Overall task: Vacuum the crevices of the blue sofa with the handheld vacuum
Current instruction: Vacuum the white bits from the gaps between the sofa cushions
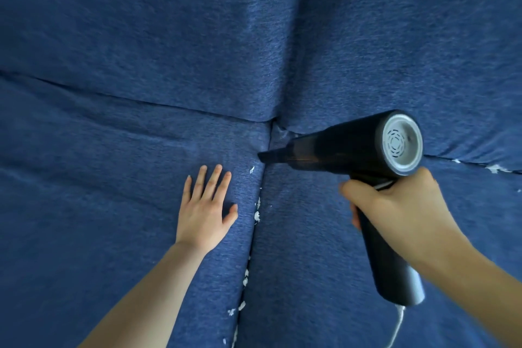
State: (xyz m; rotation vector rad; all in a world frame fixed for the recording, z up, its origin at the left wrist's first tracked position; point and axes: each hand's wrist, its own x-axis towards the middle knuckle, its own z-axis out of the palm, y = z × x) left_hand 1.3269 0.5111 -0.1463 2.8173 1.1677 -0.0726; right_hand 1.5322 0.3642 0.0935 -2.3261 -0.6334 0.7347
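right hand (pixel 395 206) is gripping the handle of the vacuum (pixel 353 150), fingers curled round it | nozzle (pixel 268 156) is pointing into the crevice (pixel 255 223) where the sofa (pixel 141 37) cushions meet | left hand (pixel 204 206) is lying flat, fingers spread, on the left seat cushion beside the crevice | white crumbs (pixel 257 216) are lying along the crevice | white cord (pixel 398 325) is hanging from the handle's end

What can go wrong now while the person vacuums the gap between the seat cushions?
1. The nozzle sits at the top of the crevice, while white scraps lie lower along it; they may be missed.
2. The left hand rests flat on the cushion beside the gap, which may be pressed closed over the scraps.
3. The white cord hanging below the handheld vacuum might snag.
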